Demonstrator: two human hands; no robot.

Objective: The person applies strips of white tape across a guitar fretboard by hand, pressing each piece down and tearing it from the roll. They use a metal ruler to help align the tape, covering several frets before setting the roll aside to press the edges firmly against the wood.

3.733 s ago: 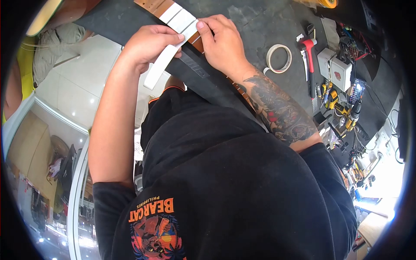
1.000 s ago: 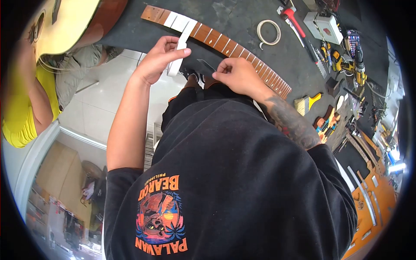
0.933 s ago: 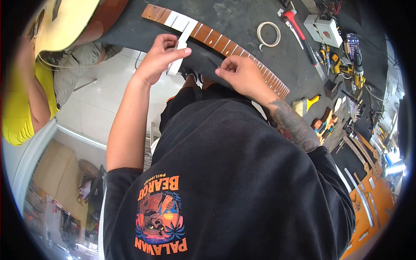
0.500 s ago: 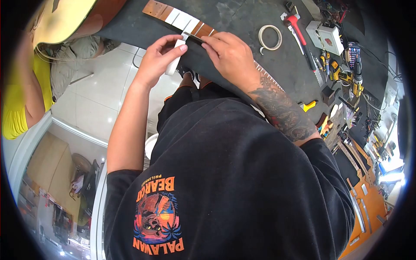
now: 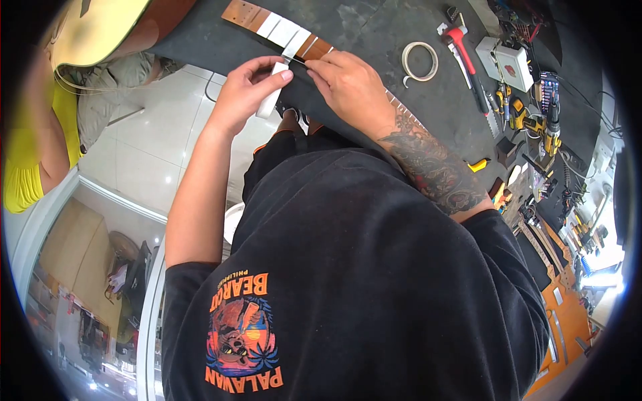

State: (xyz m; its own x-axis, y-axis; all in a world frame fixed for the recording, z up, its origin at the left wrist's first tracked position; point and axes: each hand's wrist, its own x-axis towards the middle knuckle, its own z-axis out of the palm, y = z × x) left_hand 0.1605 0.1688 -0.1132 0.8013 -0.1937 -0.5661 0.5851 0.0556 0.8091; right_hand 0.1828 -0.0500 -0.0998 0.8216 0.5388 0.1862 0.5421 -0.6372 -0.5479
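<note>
A guitar fretboard neck (image 5: 242, 16) lies on the dark bench, with white tape strips (image 5: 283, 32) across part of its face between frets. My left hand (image 5: 249, 90) is closed on a roll of white tape (image 5: 269, 100) just off the bench edge. From the roll, a short tape end (image 5: 292, 48) reaches up to the neck. My right hand (image 5: 353, 81) pinches a thin metal blade (image 5: 295, 60), its tip against the tape near the roll. The blade's grip end is hidden by my fingers. My right forearm covers part of the neck.
A loose tape roll (image 5: 420, 61) lies on the bench (image 5: 374, 30). To the right are a red hammer (image 5: 463, 50), a grey box (image 5: 505, 63), yellow drills (image 5: 528, 120) and other tools. At left, a person in yellow (image 5: 40, 147) is beside an acoustic guitar (image 5: 100, 27).
My right hand has shifted slightly left and the blade has turned, now showing as a thin bright line. More of the tape between roll and neck shows. The left hand stays almost still.
</note>
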